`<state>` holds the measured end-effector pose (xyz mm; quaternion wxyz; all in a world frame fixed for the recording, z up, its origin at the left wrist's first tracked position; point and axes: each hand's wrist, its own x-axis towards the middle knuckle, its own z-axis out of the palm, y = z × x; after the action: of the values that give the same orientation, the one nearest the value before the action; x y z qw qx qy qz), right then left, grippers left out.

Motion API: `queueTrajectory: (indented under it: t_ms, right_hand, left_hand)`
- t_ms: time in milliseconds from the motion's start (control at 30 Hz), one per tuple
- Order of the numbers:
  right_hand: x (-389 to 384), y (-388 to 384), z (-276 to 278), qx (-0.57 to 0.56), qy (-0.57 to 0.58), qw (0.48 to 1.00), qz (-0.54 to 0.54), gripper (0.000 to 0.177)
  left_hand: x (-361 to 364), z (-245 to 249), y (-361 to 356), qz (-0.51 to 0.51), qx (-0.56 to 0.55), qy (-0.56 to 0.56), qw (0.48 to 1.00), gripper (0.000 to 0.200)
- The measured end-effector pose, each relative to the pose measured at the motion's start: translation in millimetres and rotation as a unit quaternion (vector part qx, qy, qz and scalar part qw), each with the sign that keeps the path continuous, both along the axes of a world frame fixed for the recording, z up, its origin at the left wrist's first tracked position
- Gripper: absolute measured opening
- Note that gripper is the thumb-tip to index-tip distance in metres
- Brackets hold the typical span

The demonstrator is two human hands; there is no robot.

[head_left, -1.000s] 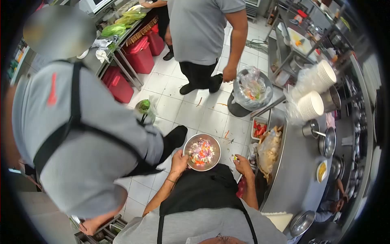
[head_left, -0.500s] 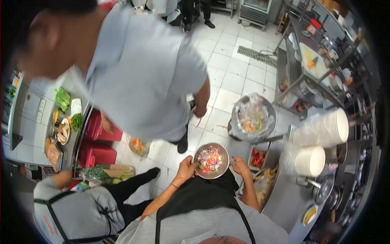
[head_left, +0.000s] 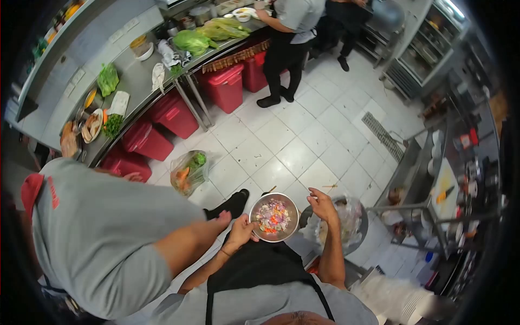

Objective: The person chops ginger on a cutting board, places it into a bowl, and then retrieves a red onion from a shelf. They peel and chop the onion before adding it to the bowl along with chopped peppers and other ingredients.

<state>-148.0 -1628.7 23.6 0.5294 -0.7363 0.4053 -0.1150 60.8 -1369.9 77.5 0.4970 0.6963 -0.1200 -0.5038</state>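
A round metal bowl (head_left: 293, 208) is in front of my black apron. Finely chopped vegetables (head_left: 273, 216) in purple, white and orange-red lie in it. My left hand (head_left: 241, 232) grips the bowl's left rim, thumb over the edge. Off to the bowl's right, my right hand (head_left: 323, 206) holds nothing; its fingers are apart and do not touch the rim. Just below that hand stands a bin lined with clear plastic (head_left: 352, 219).
At my left a person in a grey shirt (head_left: 114, 233) stands close, one arm reaching near my left forearm. A plastic bag of vegetables (head_left: 189, 173) lies on the floor. Red bins (head_left: 146, 139) line the counter (head_left: 135, 105). Another person (head_left: 295, 27) works at the far counter.
My view has turned, bringing more of the left counter into sight. The person who was in front of me is now at my left. My left hand still holds the bowl.
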Motion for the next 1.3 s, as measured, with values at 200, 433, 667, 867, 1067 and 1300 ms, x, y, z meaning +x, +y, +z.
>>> queueTrajectory:
  t_ms: [200, 433, 667, 867, 1067, 1300]
  right_hand:
    - [37, -79, -94, 0.006, 0.094, 0.995, 0.011, 0.043]
    - [-111, -57, -253, 0.255, 0.257, 0.929, -0.071, 0.039]
    - [-60, -123, -133, 0.356, 0.303, 0.87, -0.158, 0.039]
    - [20, -231, -155, 0.356, 0.272, 0.883, -0.142, 0.039]
    - [186, -407, -132, 0.308, 0.117, 0.943, -0.05, 0.044]
    - [379, -433, 105, 0.4, -0.035, 0.873, 0.276, 0.055]
  left_hand:
    - [86, 8, -89, 0.09, 0.004, -0.05, 0.995, 0.02]
    - [160, 58, -185, 0.103, 0.029, -0.092, 0.99, 0.018]
    - [206, 88, -263, 0.104, 0.077, -0.13, 0.983, 0.021]
    - [242, 82, -349, 0.104, 0.069, -0.268, 0.955, 0.021]
    - [290, 89, -425, 0.14, 0.094, -0.234, 0.957, 0.019]
    - [331, 97, -454, 0.214, 0.065, -0.197, 0.955, 0.016]
